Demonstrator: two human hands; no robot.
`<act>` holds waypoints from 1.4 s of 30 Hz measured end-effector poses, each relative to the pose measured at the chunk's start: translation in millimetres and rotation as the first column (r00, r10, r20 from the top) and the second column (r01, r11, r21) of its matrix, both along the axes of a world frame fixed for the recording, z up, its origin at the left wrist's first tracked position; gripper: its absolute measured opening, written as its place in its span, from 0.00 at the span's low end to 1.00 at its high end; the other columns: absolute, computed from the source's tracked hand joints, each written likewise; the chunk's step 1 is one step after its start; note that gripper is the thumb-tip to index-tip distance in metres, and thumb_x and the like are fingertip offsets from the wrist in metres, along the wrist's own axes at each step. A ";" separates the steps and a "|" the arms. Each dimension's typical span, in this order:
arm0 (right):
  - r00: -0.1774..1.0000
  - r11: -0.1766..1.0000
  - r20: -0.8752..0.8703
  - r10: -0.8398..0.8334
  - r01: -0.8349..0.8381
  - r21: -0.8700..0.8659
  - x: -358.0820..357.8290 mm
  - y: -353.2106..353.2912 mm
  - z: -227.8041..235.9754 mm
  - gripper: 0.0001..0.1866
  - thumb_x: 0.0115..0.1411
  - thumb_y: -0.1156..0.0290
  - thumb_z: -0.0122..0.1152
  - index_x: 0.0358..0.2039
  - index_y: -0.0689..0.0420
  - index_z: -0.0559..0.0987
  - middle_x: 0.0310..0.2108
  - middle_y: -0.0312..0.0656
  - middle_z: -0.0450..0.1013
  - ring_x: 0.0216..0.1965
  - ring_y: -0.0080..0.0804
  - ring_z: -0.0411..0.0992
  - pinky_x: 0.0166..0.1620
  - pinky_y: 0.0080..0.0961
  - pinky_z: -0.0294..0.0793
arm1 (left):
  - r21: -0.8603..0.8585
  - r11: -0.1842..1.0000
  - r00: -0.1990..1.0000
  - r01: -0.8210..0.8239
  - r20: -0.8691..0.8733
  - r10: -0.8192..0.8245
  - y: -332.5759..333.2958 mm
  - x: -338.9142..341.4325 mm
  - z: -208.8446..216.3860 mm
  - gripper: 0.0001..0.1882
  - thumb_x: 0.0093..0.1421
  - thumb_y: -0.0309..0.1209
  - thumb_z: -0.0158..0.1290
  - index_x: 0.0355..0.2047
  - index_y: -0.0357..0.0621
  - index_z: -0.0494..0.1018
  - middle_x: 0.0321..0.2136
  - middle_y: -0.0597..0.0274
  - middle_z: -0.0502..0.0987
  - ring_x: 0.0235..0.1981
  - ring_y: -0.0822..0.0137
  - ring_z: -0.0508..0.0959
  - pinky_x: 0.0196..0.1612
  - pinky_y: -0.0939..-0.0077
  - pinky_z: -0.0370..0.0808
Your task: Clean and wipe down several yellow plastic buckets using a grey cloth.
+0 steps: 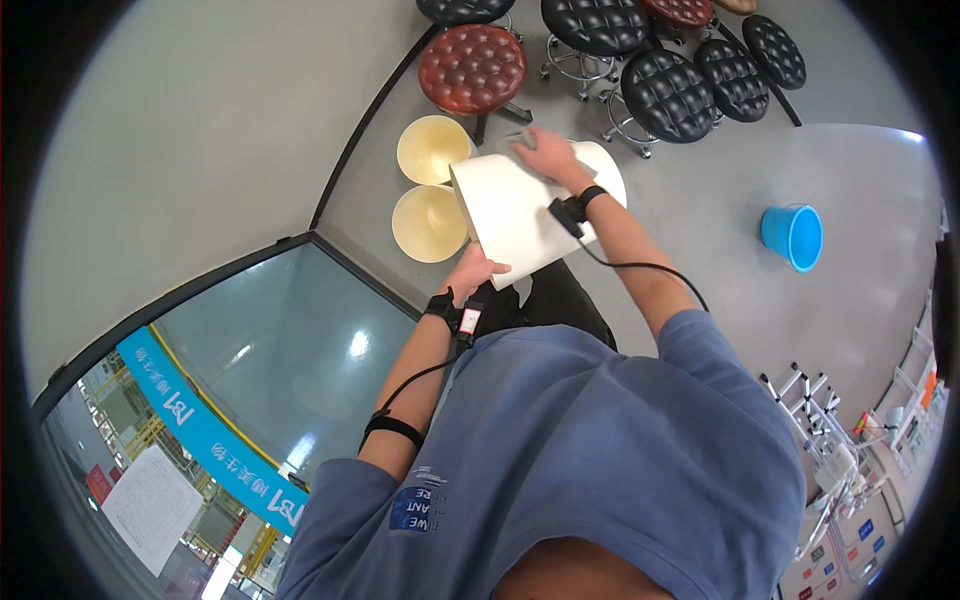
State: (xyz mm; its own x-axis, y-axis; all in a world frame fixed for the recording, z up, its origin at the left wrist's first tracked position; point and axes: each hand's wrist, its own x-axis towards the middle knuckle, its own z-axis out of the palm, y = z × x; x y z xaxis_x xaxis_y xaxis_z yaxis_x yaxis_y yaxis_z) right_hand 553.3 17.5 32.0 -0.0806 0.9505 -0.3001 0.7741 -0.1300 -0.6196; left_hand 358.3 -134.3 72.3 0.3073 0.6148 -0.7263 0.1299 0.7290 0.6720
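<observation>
A large cream bin (525, 215) lies tilted on its side in front of me, its open end toward the left. My left hand (474, 272) is closed on the rim at its near left corner, with the thumb on the outer wall. On the far side of the wall, my right hand (552, 160) presses a grey cloth (514, 142) against the bin; the fingers are partly hidden. Two more cream bins, a far one (420, 152) and a near one (412, 225), stand upright to the left, open at the top.
Beyond the bins stand a red-brown padded stool (472, 70) and several black ones (668, 95). A blue bucket (793, 238) sits on the grey floor at the right. Left is a glass panel (290, 330) with a dark frame. Cables run along both my forearms.
</observation>
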 end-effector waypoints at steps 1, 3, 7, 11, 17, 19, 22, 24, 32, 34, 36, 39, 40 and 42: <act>0.997 0.999 0.083 0.000 0.003 -0.036 14.2 3.6 -2.5 0.30 0.51 0.46 0.52 0.46 0.56 0.72 0.37 0.52 0.73 0.40 0.48 0.72 0.42 0.41 0.71 | -0.010 1.000 1.000 -0.006 0.012 0.006 0.0 -1.0 1.0 0.27 0.42 0.15 0.56 0.46 0.29 0.65 0.42 0.54 0.72 0.42 0.61 0.73 0.47 0.71 0.68; 0.986 0.995 0.157 -0.052 0.064 -0.074 40.2 5.3 -5.6 0.28 0.52 0.46 0.51 0.45 0.55 0.72 0.34 0.51 0.74 0.39 0.48 0.72 0.41 0.40 0.72 | -0.018 1.000 0.999 -0.002 0.045 0.002 3.2 2.1 4.3 0.28 0.42 0.15 0.56 0.47 0.30 0.64 0.43 0.53 0.72 0.43 0.61 0.72 0.47 0.71 0.68; 0.978 0.993 0.171 -0.116 0.117 0.000 53.6 -2.1 -18.0 0.26 0.51 0.47 0.53 0.43 0.55 0.73 0.31 0.53 0.74 0.36 0.50 0.73 0.39 0.40 0.72 | 0.058 0.995 0.996 0.086 -0.043 -0.083 19.3 19.1 13.9 0.31 0.45 0.16 0.53 0.51 0.31 0.59 0.46 0.51 0.69 0.47 0.61 0.70 0.49 0.70 0.68; 0.963 0.953 0.006 -0.270 0.266 0.146 56.1 -32.3 -29.5 0.26 0.50 0.49 0.55 0.41 0.57 0.73 0.30 0.54 0.74 0.35 0.53 0.72 0.39 0.41 0.71 | -0.147 0.904 0.835 -0.402 0.345 0.428 52.9 41.4 42.8 0.31 0.46 0.17 0.49 0.53 0.33 0.55 0.47 0.52 0.66 0.48 0.61 0.68 0.49 0.69 0.68; 0.951 0.974 -0.251 -0.180 0.208 0.089 21.4 -41.4 2.4 0.35 0.50 0.49 0.57 0.48 0.67 0.69 0.43 0.60 0.70 0.46 0.52 0.68 0.49 0.36 0.66 | 0.027 0.994 0.975 -0.106 0.200 0.098 68.8 36.5 16.6 0.29 0.47 0.17 0.51 0.51 0.32 0.57 0.46 0.52 0.66 0.48 0.60 0.68 0.48 0.69 0.67; 0.923 0.976 -0.378 -0.069 0.142 0.167 -16.8 -33.6 29.1 0.34 0.49 0.51 0.59 0.48 0.68 0.68 0.43 0.59 0.70 0.46 0.51 0.68 0.49 0.34 0.66 | 0.100 0.992 0.993 -0.072 0.102 0.062 58.1 28.1 -14.1 0.28 0.47 0.16 0.51 0.50 0.32 0.58 0.46 0.51 0.67 0.47 0.61 0.68 0.48 0.69 0.67; 0.898 0.983 -0.436 0.064 0.020 0.185 -47.3 -20.5 57.7 0.28 0.48 0.52 0.58 0.43 0.59 0.72 0.35 0.54 0.72 0.39 0.51 0.70 0.43 0.36 0.69 | 0.229 0.973 0.997 -0.026 0.072 0.010 48.5 41.3 -8.7 0.25 0.47 0.17 0.53 0.48 0.29 0.61 0.42 0.52 0.70 0.44 0.63 0.69 0.47 0.70 0.66; 0.901 0.977 -0.415 0.125 -0.038 0.212 -49.8 -16.7 57.9 0.28 0.48 0.50 0.58 0.43 0.59 0.71 0.32 0.54 0.72 0.37 0.53 0.70 0.41 0.37 0.70 | 0.271 0.963 0.994 -0.004 0.103 -0.025 45.0 42.5 -4.6 0.25 0.47 0.17 0.53 0.47 0.28 0.61 0.41 0.52 0.70 0.43 0.64 0.70 0.47 0.71 0.67; 0.966 0.982 -0.198 -0.167 0.181 0.054 23.7 -26.9 -3.3 0.35 0.50 0.47 0.56 0.47 0.67 0.69 0.38 0.59 0.72 0.41 0.53 0.71 0.45 0.37 0.69 | 0.243 0.969 0.997 0.042 -0.074 -0.024 30.3 31.4 7.5 0.23 0.45 0.18 0.55 0.44 0.28 0.65 0.39 0.55 0.72 0.40 0.64 0.71 0.45 0.73 0.68; 0.929 0.933 -0.140 -0.342 0.354 0.067 54.0 -34.8 -26.6 0.36 0.50 0.47 0.56 0.48 0.67 0.68 0.39 0.60 0.71 0.43 0.53 0.70 0.46 0.39 0.68 | 0.324 0.945 0.998 0.051 -0.059 -0.034 24.5 30.6 5.3 0.24 0.44 0.19 0.53 0.45 0.28 0.65 0.39 0.52 0.73 0.42 0.62 0.72 0.47 0.72 0.67; 0.884 0.885 -0.144 -0.445 0.458 0.079 97.2 -50.1 -61.6 0.30 0.51 0.52 0.55 0.44 0.67 0.69 0.36 0.62 0.71 0.41 0.57 0.69 0.44 0.41 0.69 | 0.335 0.923 0.981 0.188 -0.118 -0.157 29.1 45.4 6.2 0.23 0.44 0.18 0.50 0.44 0.28 0.65 0.38 0.51 0.73 0.42 0.61 0.72 0.47 0.72 0.66; 0.802 0.805 -0.067 -0.594 0.591 -0.056 115.0 -76.7 -82.8 0.30 0.51 0.53 0.55 0.45 0.66 0.68 0.39 0.62 0.70 0.43 0.57 0.69 0.45 0.40 0.68 | 0.378 0.861 0.940 0.340 -0.168 -0.297 35.5 66.9 18.7 0.23 0.41 0.16 0.42 0.42 0.28 0.67 0.35 0.48 0.75 0.41 0.59 0.73 0.48 0.74 0.66; 0.776 0.783 -0.102 -0.622 0.617 -0.079 108.2 -80.6 -76.6 0.30 0.51 0.54 0.54 0.46 0.67 0.67 0.40 0.62 0.70 0.44 0.56 0.68 0.46 0.40 0.68 | 0.405 0.847 0.938 0.345 -0.161 -0.306 32.5 65.8 7.5 0.23 0.40 0.16 0.41 0.41 0.28 0.68 0.36 0.47 0.76 0.41 0.58 0.74 0.48 0.74 0.66; 0.747 0.757 -0.124 -0.653 0.652 -0.052 86.4 -90.9 -62.0 0.30 0.51 0.54 0.54 0.46 0.67 0.66 0.43 0.63 0.68 0.47 0.55 0.67 0.49 0.39 0.66 | 0.436 0.788 0.900 0.435 -0.241 -0.363 29.8 59.2 -18.2 0.25 0.40 0.14 0.39 0.42 0.29 0.69 0.37 0.45 0.76 0.41 0.58 0.74 0.47 0.74 0.66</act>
State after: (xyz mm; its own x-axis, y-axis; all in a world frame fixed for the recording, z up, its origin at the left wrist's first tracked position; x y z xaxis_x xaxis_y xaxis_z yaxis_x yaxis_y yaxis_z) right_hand 639.8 -73.4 -30.1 0.5210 0.7843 -0.3367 0.4146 -0.5774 -0.7034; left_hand 417.5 -104.5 54.2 0.5206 0.7344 -0.4354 0.4551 0.1928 0.8693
